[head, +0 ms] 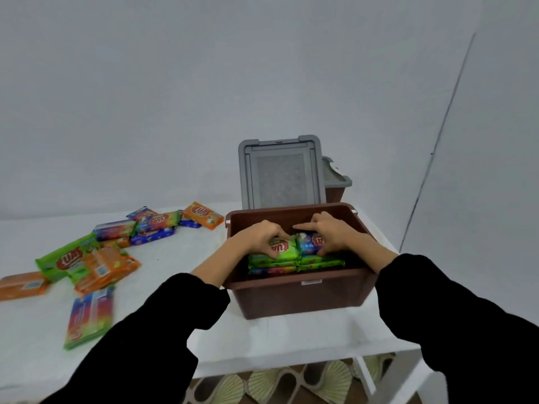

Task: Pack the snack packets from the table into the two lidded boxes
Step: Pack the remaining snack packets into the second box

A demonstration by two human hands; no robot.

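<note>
Well left of box (297, 295): loose packets (96, 258) strewn on table (180, 258), some overlapping, orange, green, blue & rainbow wrappers, not yet packed. By the look: light, thin foil-type wrap, slick & crinkly, contents prob. brittle, so no squeezing mid-face. Best taken flat by the long edges, thumb one side & fingers the other, or stacked a few at a time w/ both hands. Risk of sliding, wrap on wrap, if stacked loose. Inside box, left half: left hand (259, 239), fingers curled down over green packet (281, 249), gripping its top, forearm across left rim. Touching it, inside box, right half: blue packet (310, 242), held by right hand (332, 231), thumb on near edge, other fingers over far edge, index stretched out toward left hand. Under both, inside box: more packets in two flat stacks side by side, green & rainbow edges showing above near wall. Step prob. seating & squaring the top layer. Box well filled by the look, so the loose ones maybe for the other one. Behind box: grey lid (281, 173) standing upright, open. Behind box, to the right: 2nd box (337, 188), mostly hidden by lid, grey-topped, seated or ajar: cannot tell.
</note>
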